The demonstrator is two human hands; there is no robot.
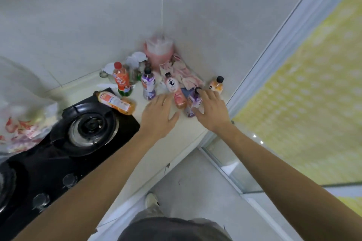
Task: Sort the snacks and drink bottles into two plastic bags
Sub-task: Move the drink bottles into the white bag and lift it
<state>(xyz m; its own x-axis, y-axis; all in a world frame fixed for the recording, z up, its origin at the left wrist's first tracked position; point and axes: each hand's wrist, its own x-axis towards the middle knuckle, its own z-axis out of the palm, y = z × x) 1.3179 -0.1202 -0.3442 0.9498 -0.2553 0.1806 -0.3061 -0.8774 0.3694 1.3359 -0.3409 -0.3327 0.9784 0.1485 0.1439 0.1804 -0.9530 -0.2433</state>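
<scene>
Both hands out over the counter (pixel 188 135), going for the bottle cluster in the corner. Left hand (pixel 159 116) flat and spread, palm down, holding nothing, fingertips just short of the pink bottle (pixel 175 92). Right hand (pixel 212 110) also spread wide, fingers draped over the front purple bottle (pixel 194 101), touching but not closed round it yet (so no real grip so far, looks like).

Best bet for this step: wrap round the body of each bottle, not the cap, and lift straight up so the neighbours don't topple. Close quarters here, with the wrappers (pixel 184 73) right behind and the small orange bottle (pixel 216 84) just beside the right hand.

Orientation: pink bottle upright, long axis vertical, cap leaning toward the wall in this view. Front purple one upright too, mostly hidden under the fingers. Red-cap bottle (pixel 121 79) and the other purple bottle (pixel 148 84) standing further left. Only one lying down is the orange bottle (pixel 115 101), on its side at the stove (pixel 84 129) edge, cap toward the far left, base toward the near right.

Bag (pixel 25 115) sits well off to the left, past the burner. Second bag: can't tell which, maybe the pinkish bundle (pixel 159 50) in the corner.
</scene>
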